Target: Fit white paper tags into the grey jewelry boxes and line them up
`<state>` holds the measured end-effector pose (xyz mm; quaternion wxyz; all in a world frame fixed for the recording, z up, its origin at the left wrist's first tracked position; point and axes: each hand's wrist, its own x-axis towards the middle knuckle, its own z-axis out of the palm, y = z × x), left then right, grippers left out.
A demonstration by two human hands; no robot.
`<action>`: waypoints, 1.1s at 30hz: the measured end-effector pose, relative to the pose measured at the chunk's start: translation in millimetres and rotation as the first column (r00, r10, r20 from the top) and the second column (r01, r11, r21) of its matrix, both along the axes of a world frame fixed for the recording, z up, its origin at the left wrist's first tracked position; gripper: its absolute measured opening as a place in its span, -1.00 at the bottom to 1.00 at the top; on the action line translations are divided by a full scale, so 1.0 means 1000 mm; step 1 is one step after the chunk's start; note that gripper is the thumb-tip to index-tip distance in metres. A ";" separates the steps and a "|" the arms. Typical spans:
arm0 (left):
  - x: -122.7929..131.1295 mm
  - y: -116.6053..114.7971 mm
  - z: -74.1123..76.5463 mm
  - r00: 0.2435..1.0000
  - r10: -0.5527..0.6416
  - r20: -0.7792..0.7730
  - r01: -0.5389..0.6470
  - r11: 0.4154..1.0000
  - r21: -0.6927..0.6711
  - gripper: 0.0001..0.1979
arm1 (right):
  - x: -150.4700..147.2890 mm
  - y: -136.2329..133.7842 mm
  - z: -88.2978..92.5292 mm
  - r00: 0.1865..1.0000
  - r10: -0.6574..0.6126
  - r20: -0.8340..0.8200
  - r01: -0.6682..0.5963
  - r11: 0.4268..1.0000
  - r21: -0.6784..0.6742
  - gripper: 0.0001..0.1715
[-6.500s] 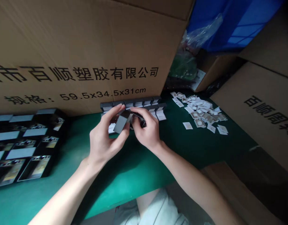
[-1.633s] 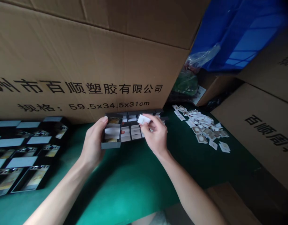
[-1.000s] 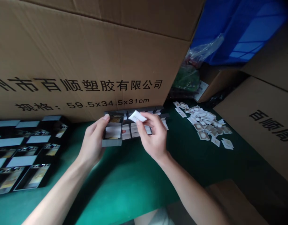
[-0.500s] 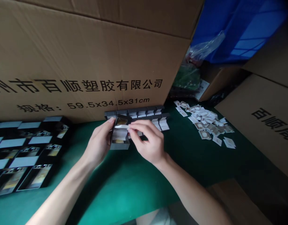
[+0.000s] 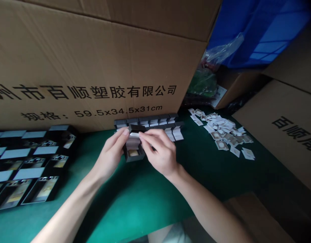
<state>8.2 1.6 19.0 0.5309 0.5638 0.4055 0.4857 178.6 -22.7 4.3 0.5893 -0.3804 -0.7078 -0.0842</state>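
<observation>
I have the small black box up between both hands, just near of the row of open boxes, with its lid tipped open toward the far side. The left hand holds it from the left, fingers curled closely against its side. The right hand comes in from the right, its fingertips narrowly pinched on the white card at the box's mouth. Filled black boxes lie left on the green table, loose cards heaped right
</observation>
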 end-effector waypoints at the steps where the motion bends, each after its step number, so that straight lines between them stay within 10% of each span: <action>1: 0.000 -0.001 0.001 1.000 -0.005 -0.008 0.005 1.000 0.000 -0.53 | 0.000 0.000 -0.001 1.000 -0.016 -0.001 0.016 1.000 0.000 -0.73; 10: 0.002 -0.007 0.009 0.990 -0.123 -0.070 0.121 0.992 -0.038 -0.56 | 0.002 0.002 -0.004 1.000 -0.021 0.018 0.021 1.000 0.013 -0.82; 33: 0.003 -0.008 0.015 0.999 0.045 -0.013 -0.046 0.997 -0.055 -0.66 | 0.006 0.003 -0.004 0.997 0.066 0.036 -0.068 0.995 0.068 -0.76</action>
